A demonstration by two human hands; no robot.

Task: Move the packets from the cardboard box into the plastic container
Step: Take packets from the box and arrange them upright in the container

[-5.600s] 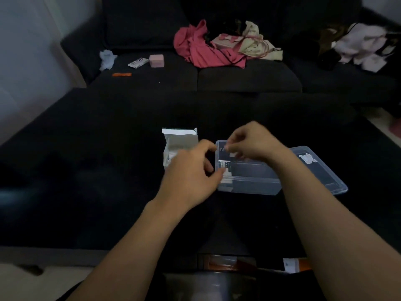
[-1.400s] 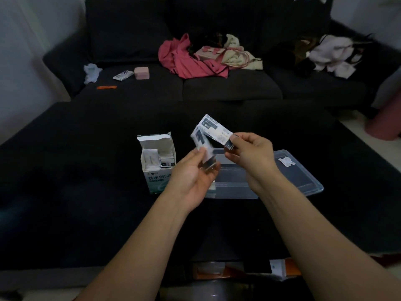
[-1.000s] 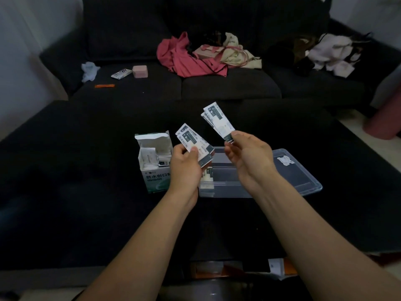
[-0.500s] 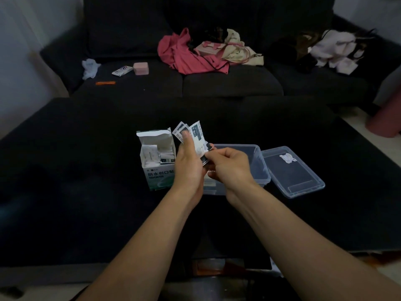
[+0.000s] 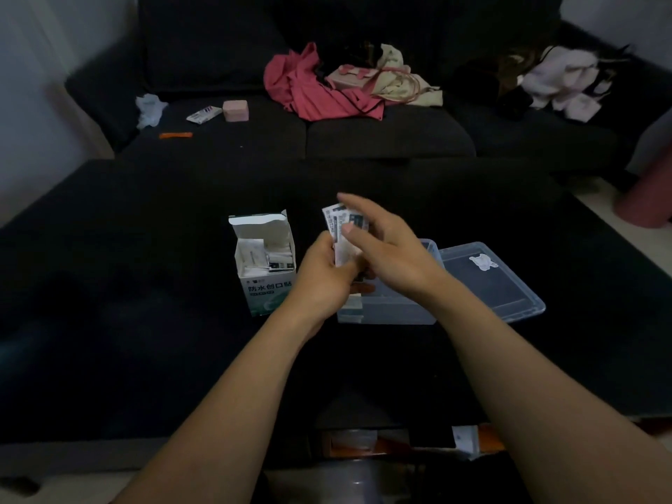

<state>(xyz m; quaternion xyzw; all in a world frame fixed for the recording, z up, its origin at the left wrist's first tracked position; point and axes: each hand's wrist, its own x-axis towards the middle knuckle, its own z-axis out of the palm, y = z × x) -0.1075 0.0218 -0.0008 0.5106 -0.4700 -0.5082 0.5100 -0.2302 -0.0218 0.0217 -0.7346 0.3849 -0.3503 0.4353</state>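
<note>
Head view: one cardboard box [image 5: 267, 263], one plastic container [image 5: 392, 311]; my left hand [image 5: 327, 274] pinches several packets [image 5: 340, 227], my right hand [image 5: 385, 245] spread over them.

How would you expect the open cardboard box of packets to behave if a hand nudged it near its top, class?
The cardboard box stands upright and taller than it is wide, so a high push would probably tip it rather than slide it. It looks light: thin card, only small packets inside. Its raised flap would likely bend easily.
</note>
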